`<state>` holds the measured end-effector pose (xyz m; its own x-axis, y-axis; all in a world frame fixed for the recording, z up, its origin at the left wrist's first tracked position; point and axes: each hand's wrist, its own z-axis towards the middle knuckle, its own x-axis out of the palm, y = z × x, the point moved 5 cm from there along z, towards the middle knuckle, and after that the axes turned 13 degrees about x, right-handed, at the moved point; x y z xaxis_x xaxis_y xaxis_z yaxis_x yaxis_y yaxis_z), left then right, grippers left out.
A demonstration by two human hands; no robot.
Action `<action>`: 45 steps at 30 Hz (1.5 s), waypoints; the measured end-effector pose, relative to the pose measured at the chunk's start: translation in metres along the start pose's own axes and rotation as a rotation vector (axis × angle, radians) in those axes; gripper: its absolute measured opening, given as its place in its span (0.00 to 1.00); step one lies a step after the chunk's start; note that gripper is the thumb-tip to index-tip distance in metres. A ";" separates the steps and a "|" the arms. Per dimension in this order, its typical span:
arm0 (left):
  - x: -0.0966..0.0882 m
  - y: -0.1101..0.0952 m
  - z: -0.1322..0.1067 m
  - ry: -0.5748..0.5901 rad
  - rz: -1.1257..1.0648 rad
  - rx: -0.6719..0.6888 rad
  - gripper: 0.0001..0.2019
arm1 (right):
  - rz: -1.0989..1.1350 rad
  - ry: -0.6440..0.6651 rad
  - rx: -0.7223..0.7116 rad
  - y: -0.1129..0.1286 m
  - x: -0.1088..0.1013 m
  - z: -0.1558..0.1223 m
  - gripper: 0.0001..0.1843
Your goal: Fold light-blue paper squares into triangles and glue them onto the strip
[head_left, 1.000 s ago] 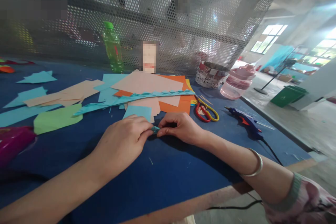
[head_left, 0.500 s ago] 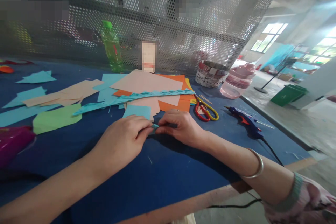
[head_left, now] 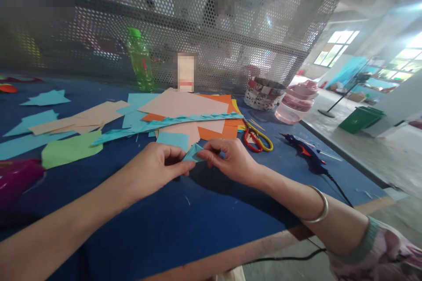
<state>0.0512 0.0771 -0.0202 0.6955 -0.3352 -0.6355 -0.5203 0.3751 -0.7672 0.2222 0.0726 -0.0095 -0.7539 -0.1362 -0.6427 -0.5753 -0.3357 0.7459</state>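
The left hand (head_left: 156, 164) and right hand (head_left: 231, 160) pinched a light, floppy folded blue paper triangle (head_left: 194, 154) narrowly between their fingers, at opposite corners.

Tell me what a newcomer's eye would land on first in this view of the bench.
Front and centre, the left hand and right hand pinch a folded piece of light-blue paper. Just behind them, a long zigzag blue paper strip lies across stacked orange and peach sheets. To the right are red-and-yellow scissors and a blue glue gun.
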 end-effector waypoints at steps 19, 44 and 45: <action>-0.003 -0.009 -0.004 0.024 -0.026 -0.089 0.16 | 0.255 0.290 0.133 -0.004 0.012 -0.001 0.20; -0.011 -0.013 -0.001 -0.033 -0.076 -0.074 0.12 | 0.311 0.254 0.120 -0.005 0.005 0.001 0.08; -0.011 -0.012 -0.001 -0.033 -0.068 -0.064 0.13 | 0.309 0.251 0.111 -0.005 0.005 0.001 0.09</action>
<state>0.0491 0.0754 -0.0045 0.7456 -0.3291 -0.5795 -0.5011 0.2964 -0.8131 0.2210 0.0747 -0.0160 -0.8036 -0.4427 -0.3977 -0.3748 -0.1426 0.9161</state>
